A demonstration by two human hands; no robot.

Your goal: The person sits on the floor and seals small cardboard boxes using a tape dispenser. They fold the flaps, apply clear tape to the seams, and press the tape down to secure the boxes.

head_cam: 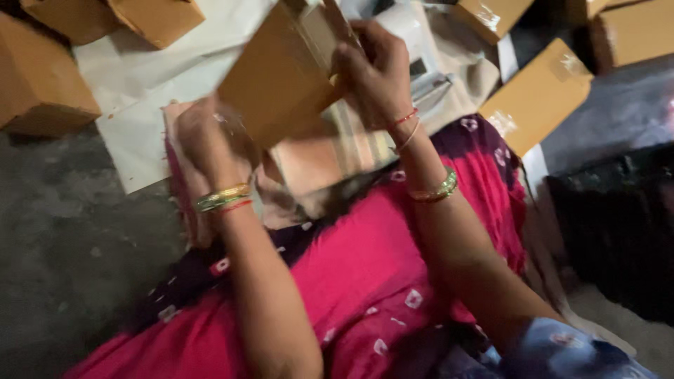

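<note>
A small brown cardboard box (281, 74) is held up in front of me, tilted and blurred by motion. My right hand (375, 74) grips its right side, fingers wrapped over the upper edge. My left hand (203, 137) is at the box's lower left corner, against folded pinkish cloth or paper (309, 165) lying on my lap. Bangles and red thread circle both wrists. My lap is covered by bright pink and dark purple fabric (365, 267).
Several closed brown cardboard boxes lie around: top left (42, 77), top centre (158, 17), right (537, 95) and top right (632, 31). White paper sheets (140, 77) cover the grey floor. A dark bag or bundle (618, 224) sits at the right.
</note>
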